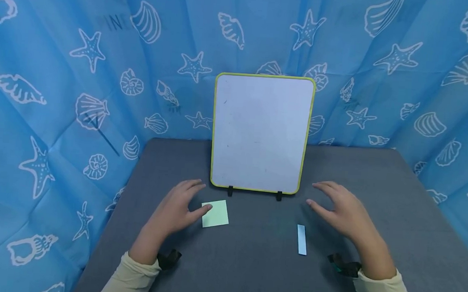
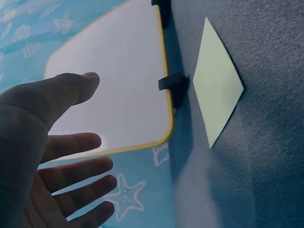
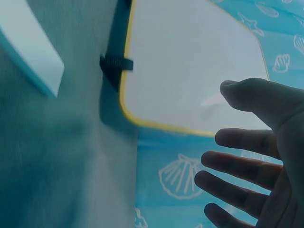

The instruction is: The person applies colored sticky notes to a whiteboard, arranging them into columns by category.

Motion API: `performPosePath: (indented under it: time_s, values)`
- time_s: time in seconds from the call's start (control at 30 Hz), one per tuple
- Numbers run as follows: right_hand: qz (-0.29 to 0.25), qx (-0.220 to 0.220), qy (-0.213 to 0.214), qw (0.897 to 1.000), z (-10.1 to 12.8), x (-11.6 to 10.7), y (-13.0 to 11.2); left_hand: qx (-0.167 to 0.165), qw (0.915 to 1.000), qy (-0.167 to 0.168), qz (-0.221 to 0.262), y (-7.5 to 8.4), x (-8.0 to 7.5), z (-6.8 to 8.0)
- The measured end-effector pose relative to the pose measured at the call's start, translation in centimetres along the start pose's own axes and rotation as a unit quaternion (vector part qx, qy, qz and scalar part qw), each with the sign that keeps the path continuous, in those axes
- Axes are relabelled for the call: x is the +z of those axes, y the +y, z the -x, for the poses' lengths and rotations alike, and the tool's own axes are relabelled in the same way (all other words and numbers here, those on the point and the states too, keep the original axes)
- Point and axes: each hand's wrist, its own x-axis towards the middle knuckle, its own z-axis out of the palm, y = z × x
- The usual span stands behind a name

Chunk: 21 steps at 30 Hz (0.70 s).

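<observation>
1. Cream sleeves [image 1: 133, 280] at the bottom of the head view are nearest to me; both of my hands float low over the grey tabletop [image 1: 396, 196], fingers spread and relaxed, holding nothing.
2. My left hand [image 1: 175, 211] sits lower left of centre, its thumb tip at the left edge of the pale green paper square [image 1: 215, 214]; I cannot tell whether it touches. The left wrist view shows the square [image 2: 216, 83] lying flat on the cloth, one corner turned toward the board's clip.
3. I judge that sheet thin, light and limp. It would slide on the fabric, so a pinch at a free corner or edge suits it best.
4. My right hand [image 1: 344, 211] hovers right of centre, just beside the small pale blue strip [image 1: 301, 239] but apart from it. The right wrist view shows the strip as a thicker, stiff-looking block, easy to take by its long sides.
5. Farther back, the green-framed whiteboard [image 1: 260, 134] stands upright on two black clips [image 1: 230, 191].
6. Open grey cloth lies between the two pieces and toward both sides; the shell-print curtain [image 1: 60, 86] closes in behind and around.
</observation>
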Motion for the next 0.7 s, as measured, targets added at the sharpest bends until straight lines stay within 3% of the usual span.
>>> performPosePath:
  time_s: [0.43,0.7]
  values:
    - [-0.034,-0.062,0.005,0.997,-1.0,3.4,-2.7,-0.005,0.9999,0.010,0.012,-0.5,1.8,1.2]
    - [-0.058,-0.092,-0.008,0.994,-1.8,4.8,-4.3,-0.006,0.9999,-0.004,0.008,-0.3,2.3,1.6]
